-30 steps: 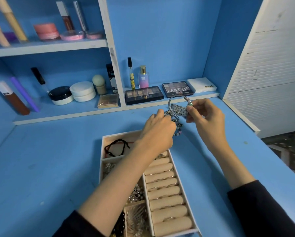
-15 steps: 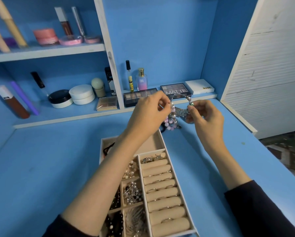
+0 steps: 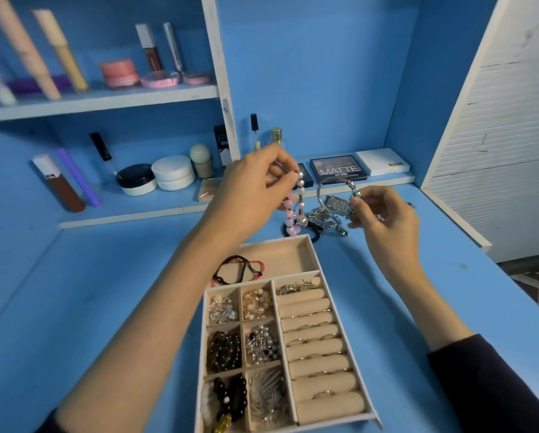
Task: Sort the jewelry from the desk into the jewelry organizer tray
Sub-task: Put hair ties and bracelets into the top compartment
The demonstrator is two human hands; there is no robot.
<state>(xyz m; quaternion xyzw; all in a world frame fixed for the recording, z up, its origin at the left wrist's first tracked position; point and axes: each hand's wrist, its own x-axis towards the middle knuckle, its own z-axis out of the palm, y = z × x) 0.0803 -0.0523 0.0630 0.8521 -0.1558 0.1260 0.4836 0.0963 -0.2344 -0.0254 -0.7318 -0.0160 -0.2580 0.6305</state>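
Moved: left hand (image 3: 252, 189) has pulled the pink beads (image 3: 300, 192) leftward, off the bangle (image 3: 337, 203).
Grips: left pinches the beads' top; right hand (image 3: 383, 214) pinches the bangle's end.
Place: both hang above the pile (image 3: 321, 217), beyond the tray's (image 3: 283, 257) far edge.
Technique: raise the beads clear of the pile before lowering.
Difference: hands wider apart.

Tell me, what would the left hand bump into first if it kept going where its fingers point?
Beyond the pink bead strand the left hand pinches, probably the silver bangle in the right hand; depth is unclear.
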